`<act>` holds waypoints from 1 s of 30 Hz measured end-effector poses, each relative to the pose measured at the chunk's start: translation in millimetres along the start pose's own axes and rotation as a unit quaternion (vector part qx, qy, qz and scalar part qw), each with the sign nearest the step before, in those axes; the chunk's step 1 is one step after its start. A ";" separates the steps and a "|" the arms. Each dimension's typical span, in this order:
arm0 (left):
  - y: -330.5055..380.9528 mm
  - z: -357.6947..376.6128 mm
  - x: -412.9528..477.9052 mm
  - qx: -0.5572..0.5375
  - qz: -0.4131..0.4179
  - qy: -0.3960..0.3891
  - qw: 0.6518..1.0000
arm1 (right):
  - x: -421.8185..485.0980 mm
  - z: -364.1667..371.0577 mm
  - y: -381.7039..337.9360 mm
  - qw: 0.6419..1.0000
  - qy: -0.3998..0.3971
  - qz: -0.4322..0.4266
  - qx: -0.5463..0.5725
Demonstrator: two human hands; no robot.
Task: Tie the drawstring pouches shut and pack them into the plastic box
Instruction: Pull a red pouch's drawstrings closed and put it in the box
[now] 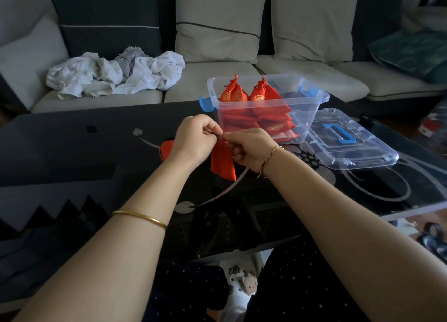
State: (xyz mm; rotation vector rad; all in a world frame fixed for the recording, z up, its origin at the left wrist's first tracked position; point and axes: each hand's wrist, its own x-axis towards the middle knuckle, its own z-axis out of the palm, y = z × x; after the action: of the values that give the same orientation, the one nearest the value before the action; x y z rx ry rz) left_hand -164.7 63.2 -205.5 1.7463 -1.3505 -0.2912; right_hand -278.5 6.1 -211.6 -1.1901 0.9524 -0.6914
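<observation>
A red drawstring pouch [223, 161] hangs above the dark glass table between my hands. My left hand [193, 138] and my right hand [249, 147] both pinch its drawstring at the neck, fingertips almost touching. Another red pouch [167, 148] lies on the table, partly hidden behind my left wrist. The clear plastic box [309, 109] with blue latches stands just beyond my hands and holds several red pouches [256, 118] with gold embroidery; two of them stand upright at the top.
The box's clear lid [348, 142] with a blue handle lies on the table to the right of the box. A sofa with cushions and crumpled white cloth [116, 74] runs behind the table. The table's front edge is near my lap.
</observation>
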 end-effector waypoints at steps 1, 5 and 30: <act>1.0 -0.1 -0.2 0.008 0.004 0.005 1.000 | -0.6 0.1 -0.7 1.000 0.001 0.006 0.007; 3.0 2.0 -1.0 0.038 0.018 0.015 0.999 | -2.5 -1.4 -3.3 0.998 -0.006 0.035 0.050; 2.6 3.7 6.4 -0.054 -0.075 0.021 0.996 | 17.1 -18.0 -1.8 0.981 0.094 -0.137 -0.095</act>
State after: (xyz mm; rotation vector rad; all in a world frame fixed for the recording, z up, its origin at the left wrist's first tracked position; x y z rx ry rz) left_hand -166.4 55.8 -203.8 1.7558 -1.1546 -0.4004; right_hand -286.7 -17.1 -215.6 -1.4618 1.0401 -0.9630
